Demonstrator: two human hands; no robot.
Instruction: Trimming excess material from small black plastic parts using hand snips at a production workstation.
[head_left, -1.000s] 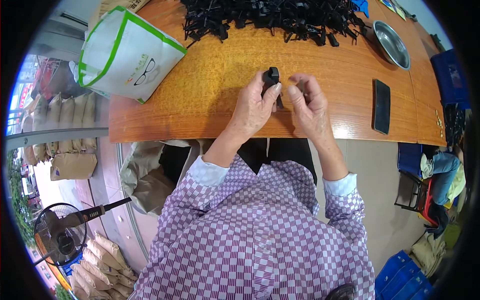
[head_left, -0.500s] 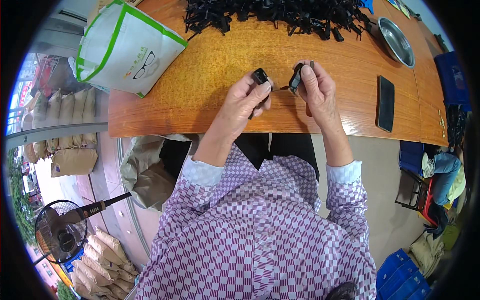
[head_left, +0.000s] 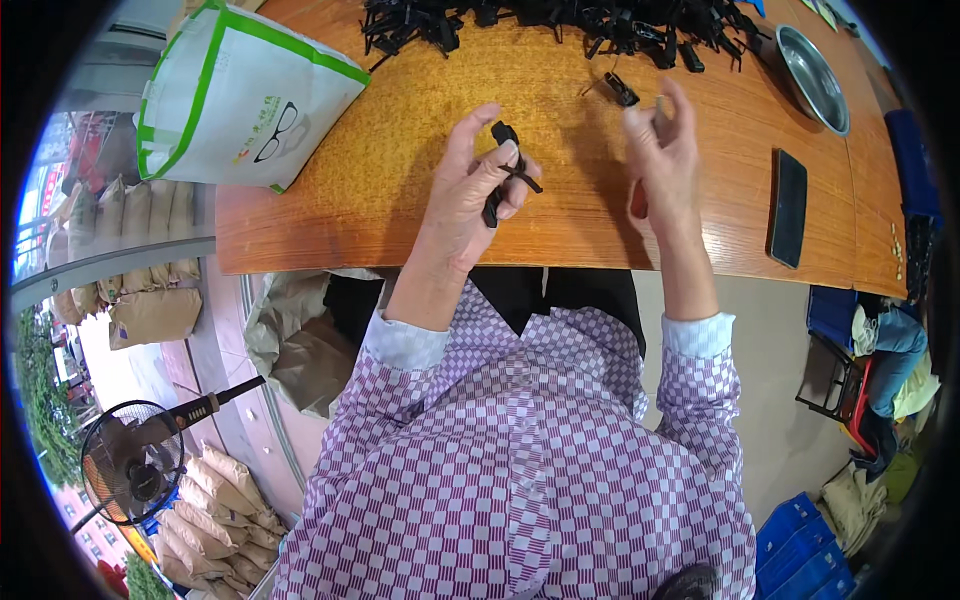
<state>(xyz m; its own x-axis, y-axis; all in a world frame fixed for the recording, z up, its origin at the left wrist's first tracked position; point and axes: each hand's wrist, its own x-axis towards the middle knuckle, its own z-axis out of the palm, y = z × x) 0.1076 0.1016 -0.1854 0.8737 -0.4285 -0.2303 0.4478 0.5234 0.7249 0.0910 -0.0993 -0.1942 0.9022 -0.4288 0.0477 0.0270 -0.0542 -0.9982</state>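
Observation:
My left hand (head_left: 468,190) is closed around small black plastic parts (head_left: 506,135), one with a thin strip sticking out to the right; the fingers hide some of them. My right hand (head_left: 665,160), blurred by motion, has thumb and forefinger apart. A slim tool seems tucked across its palm, with a reddish-brown end (head_left: 638,200) showing below; its kind is unclear. Just beyond its fingertips is another small black part (head_left: 620,91), apart from the hand. A large pile of similar black parts (head_left: 640,30) lies at the table's far side.
On the wooden table (head_left: 330,225) stand a white bag (head_left: 235,110) with green edging at left and a metal bowl (head_left: 812,80) at far right. A dark phone (head_left: 787,208) lies near the right. A fan (head_left: 135,465) is at lower left. Someone's leg (head_left: 895,345) shows at right.
My right hand has let go of a black part, which is now farther off toward the pile. The hands have moved apart. My left hand still holds its black parts.

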